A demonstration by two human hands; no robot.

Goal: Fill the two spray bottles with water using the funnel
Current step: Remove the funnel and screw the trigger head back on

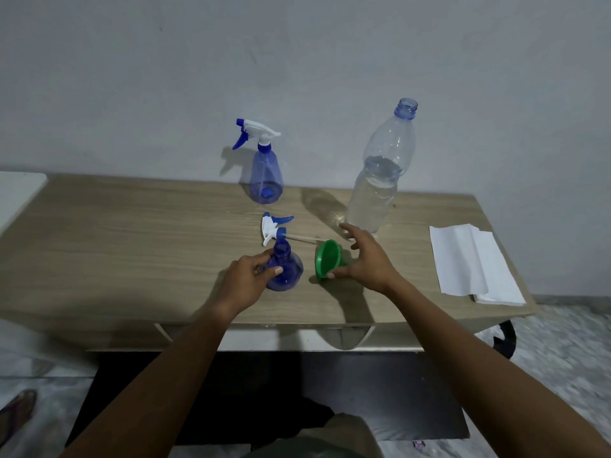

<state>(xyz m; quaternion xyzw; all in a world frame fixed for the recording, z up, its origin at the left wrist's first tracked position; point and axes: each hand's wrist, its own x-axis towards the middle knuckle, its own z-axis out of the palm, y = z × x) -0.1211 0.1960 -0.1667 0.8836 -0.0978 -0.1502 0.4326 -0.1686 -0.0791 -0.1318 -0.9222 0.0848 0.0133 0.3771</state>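
An uncapped blue spray bottle (287,271) stands upright near the table's front, and my left hand (249,276) grips its left side. Its white and blue trigger head (274,226) with its dip tube lies flat on the table just behind it. A green funnel (327,257) lies on its side to the right of that bottle, with my right hand (365,256) curled over it, thumb touching its lower rim. A second blue spray bottle (266,173), trigger head screwed on, stands at the back by the wall. A tall clear water bottle (380,180), uncapped and over half full, stands at the back right.
A folded stack of white paper towels (469,262) lies at the table's right end. The wooden table (132,246) stands against a grey wall. A white surface (16,193) adjoins the table on the left. A dark object sits below the front edge.
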